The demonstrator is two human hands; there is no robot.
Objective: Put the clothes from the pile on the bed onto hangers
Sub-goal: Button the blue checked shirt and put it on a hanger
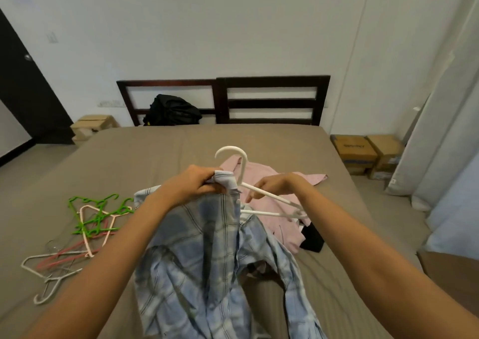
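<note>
A blue-and-grey plaid cotton shirt [207, 248] hangs above the bed [134, 154], partly threaded onto a white plastic hanger [242, 168]. The left hand [199, 181] grips the shirt's collar, bunched at the hanger's neck. The right hand [272, 185] pinches the hanger's bare right arm. Behind lie a crumpled pink shirt [269, 201] and a black garment [312, 237]. Left on the bed sits a heap of green, pink and white spare hangers [88, 222].
</note>
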